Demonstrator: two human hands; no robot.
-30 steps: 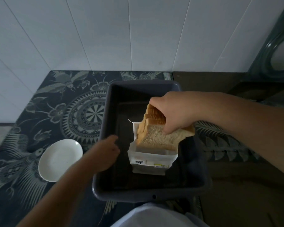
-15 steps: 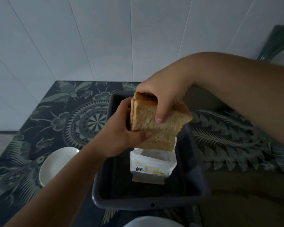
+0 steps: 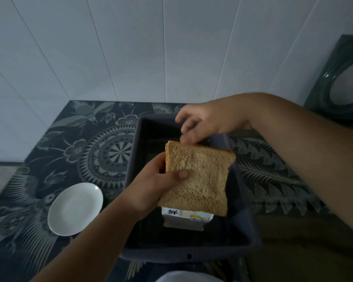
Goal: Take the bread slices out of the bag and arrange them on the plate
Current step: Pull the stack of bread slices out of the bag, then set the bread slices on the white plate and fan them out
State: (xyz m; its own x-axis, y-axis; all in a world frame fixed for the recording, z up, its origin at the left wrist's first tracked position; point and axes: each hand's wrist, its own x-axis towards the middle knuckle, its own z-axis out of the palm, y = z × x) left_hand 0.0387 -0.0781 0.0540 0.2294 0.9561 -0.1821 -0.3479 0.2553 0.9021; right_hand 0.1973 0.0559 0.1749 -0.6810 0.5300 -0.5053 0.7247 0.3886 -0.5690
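Over the middle of the frame, above the dark tray [image 3: 131, 176], the left hand [image 3: 153, 186] now grips the stack of bread slices [image 3: 200, 176], thumb pressed on the top slice. A second ago the right hand [image 3: 204, 123] carried them; it has let go and hovers open just above. The bag [image 3: 183, 218] stands in the tray below. I judge the empty plate [image 3: 74, 208], at lower left on the tabletop [image 3: 55, 139], comes next.

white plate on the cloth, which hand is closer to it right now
Left. The left hand grips the bread slices over the tray, just right of the white plate. The right hand is farther off, above the tray's far end.
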